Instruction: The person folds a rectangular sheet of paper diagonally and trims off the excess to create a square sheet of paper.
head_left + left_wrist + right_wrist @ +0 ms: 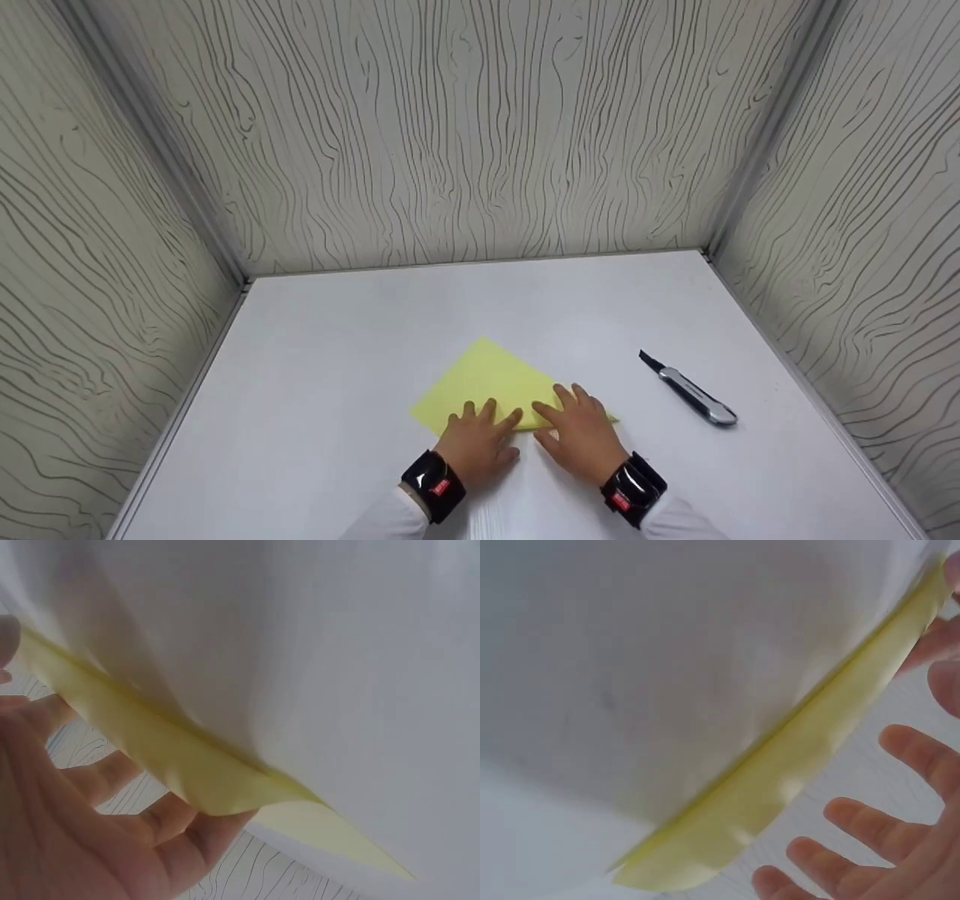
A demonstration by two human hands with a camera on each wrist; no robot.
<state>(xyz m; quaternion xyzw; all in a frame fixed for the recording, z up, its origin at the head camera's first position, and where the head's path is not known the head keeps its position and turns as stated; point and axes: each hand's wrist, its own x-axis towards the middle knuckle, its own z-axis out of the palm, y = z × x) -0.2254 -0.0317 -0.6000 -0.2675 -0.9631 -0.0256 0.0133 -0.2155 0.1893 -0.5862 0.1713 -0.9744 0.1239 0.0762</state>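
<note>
A sheet of yellow paper (pixel 484 379), folded over into a triangle, lies on the white table. Its long folded edge is on the near side and bulges a little in both wrist views. On the left part of the paper rest the spread fingers of my left hand (pixel 476 448); the left wrist view shows them against the bulging paper (pixel 172 757). My right hand (pixel 581 439) is spread over the right part, its fingers extended near the fold (pixel 780 757). Whether every right fingertip touches the paper, I cannot tell. Neither hand pinches it.
To the right of the paper lies a utility knife (pixel 690 390), its dark blade (pixel 651 361) pointing away and to the left. The white table (pixel 322 352) is enclosed by wood-grain panels (pixel 465 135) at the back and on both sides.
</note>
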